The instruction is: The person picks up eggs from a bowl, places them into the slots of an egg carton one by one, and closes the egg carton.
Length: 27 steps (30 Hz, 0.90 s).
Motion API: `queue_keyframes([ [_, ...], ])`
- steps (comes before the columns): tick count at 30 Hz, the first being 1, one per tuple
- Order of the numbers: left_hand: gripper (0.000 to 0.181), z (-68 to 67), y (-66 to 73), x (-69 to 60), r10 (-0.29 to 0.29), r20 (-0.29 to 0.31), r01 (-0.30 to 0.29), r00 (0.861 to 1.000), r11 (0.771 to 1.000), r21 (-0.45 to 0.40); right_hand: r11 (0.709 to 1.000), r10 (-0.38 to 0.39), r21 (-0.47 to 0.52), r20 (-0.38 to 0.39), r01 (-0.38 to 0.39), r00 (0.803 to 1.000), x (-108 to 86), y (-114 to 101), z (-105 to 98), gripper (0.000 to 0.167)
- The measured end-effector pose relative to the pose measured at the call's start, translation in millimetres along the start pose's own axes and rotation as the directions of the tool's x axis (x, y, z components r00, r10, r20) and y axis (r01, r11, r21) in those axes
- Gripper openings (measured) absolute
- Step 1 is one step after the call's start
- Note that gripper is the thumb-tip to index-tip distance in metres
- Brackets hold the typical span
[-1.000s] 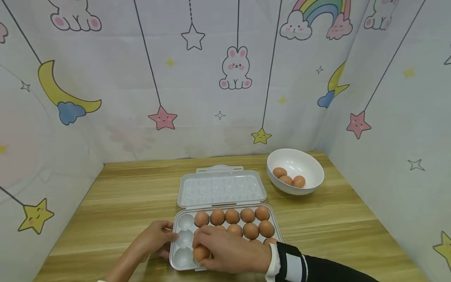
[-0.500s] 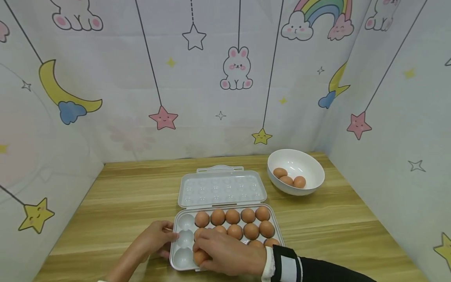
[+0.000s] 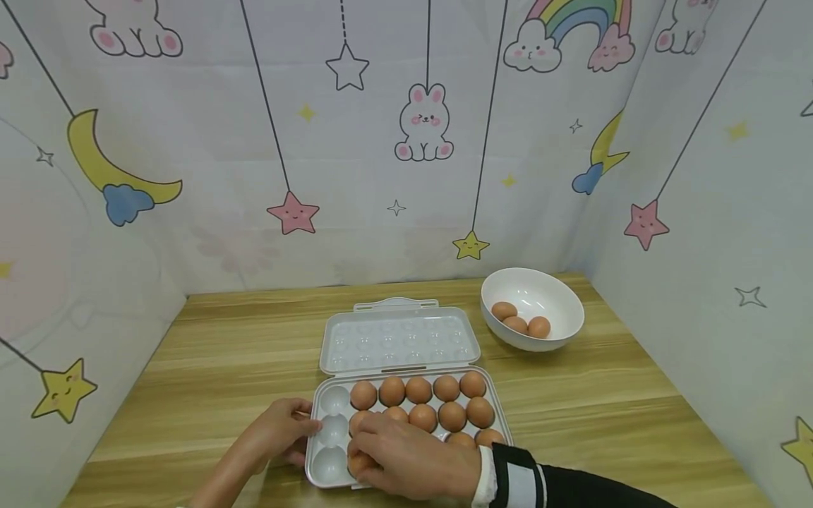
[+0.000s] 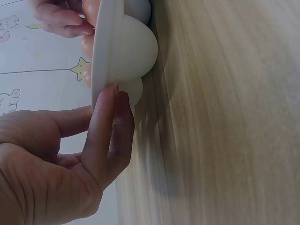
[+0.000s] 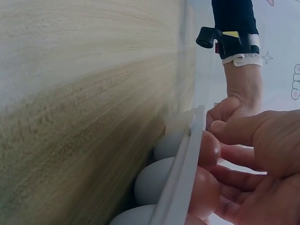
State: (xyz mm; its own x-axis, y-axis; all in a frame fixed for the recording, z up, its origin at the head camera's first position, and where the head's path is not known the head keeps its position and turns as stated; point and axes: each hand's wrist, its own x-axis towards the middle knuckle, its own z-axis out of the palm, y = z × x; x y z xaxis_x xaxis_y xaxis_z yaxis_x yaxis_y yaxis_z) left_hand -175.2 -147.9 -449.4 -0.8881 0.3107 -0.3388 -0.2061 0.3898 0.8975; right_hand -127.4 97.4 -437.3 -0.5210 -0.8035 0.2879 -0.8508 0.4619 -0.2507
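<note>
A white plastic egg carton (image 3: 330,466) lies open on the table, its lid (image 3: 400,342) folded back behind it. Brown eggs fill most of its hollows; the leftmost column of hollows holds none. My right hand (image 3: 413,458) pinches a brown egg (image 3: 358,463) with thumb and fingertips, low in the front row beside that column. It covers part of the front row. In the right wrist view, the thumb touches the top of this egg (image 5: 209,149). My left hand (image 3: 279,427) grips the carton's left edge, with fingers against its side and underside in the left wrist view.
A white bowl (image 3: 565,310) with three brown eggs (image 3: 516,324) stands at the back right of the wooden table (image 3: 241,339). Printed cloth walls (image 3: 368,169) border the table at the back and both sides.
The egg in my right hand has sunk slightly lower into the front row, and the right wrist has shifted a little left. My left hand keeps its place on the carton.
</note>
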Motion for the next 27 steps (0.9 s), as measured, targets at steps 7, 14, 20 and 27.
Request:
queue_keyframes([
  [7,0.031,-0.2,0.6,-1.1,-0.003,-0.003,0.003,1.000,1.000,0.008,0.998,0.033,-0.060,-0.026,-0.035,0.999,-2.6,-4.2,-16.2,0.012],
  [14,0.034,-1.1,-1.3,0.5,0.010,0.002,-0.010,1.000,1.000,0.012,0.997,0.070,-0.037,-0.037,-0.071,0.997,-5.2,-4.3,-42.9,0.021],
  [20,0.034,-1.0,-0.8,0.7,0.005,0.006,-0.005,1.000,1.000,0.011,0.990,0.141,-0.020,0.003,-0.141,0.990,-8.2,-1.4,-79.2,0.023],
  [27,0.030,-0.1,1.0,0.4,-0.012,-0.016,0.012,1.000,1.000,0.024,0.981,0.194,-0.017,-0.014,-0.194,0.981,-14.0,3.2,-123.2,0.045],
])
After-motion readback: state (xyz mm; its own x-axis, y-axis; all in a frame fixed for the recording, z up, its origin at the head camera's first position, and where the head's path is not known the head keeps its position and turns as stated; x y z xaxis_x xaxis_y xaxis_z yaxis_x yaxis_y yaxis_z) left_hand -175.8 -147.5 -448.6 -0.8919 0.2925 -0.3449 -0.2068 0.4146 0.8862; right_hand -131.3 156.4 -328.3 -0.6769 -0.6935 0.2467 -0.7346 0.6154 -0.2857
